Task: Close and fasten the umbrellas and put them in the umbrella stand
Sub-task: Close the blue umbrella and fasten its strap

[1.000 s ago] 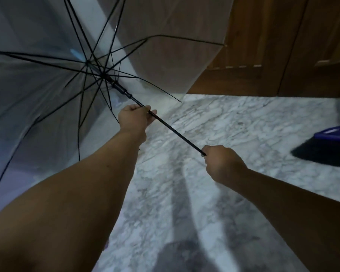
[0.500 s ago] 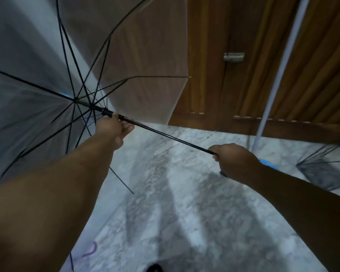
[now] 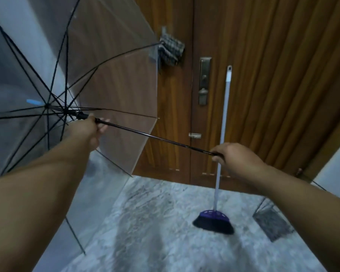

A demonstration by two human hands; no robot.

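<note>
Your right hand (image 3: 237,157) is fisted around the handle end of the thin black shaft (image 3: 155,137). Your left hand (image 3: 90,129) wraps the shaft just below the runner. The clear plastic umbrella with black ribs (image 3: 67,85) is fully open, held off the floor at left. Purple-headed white-handled broom (image 3: 216,213) leans on the brown wooden door (image 3: 175,114).

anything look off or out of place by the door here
Nothing looks broken or spilled. The clear umbrella is fully open indoors, held by the left hand near the runner and the right hand at the handle end. A broom leans against the wooden door.
</note>
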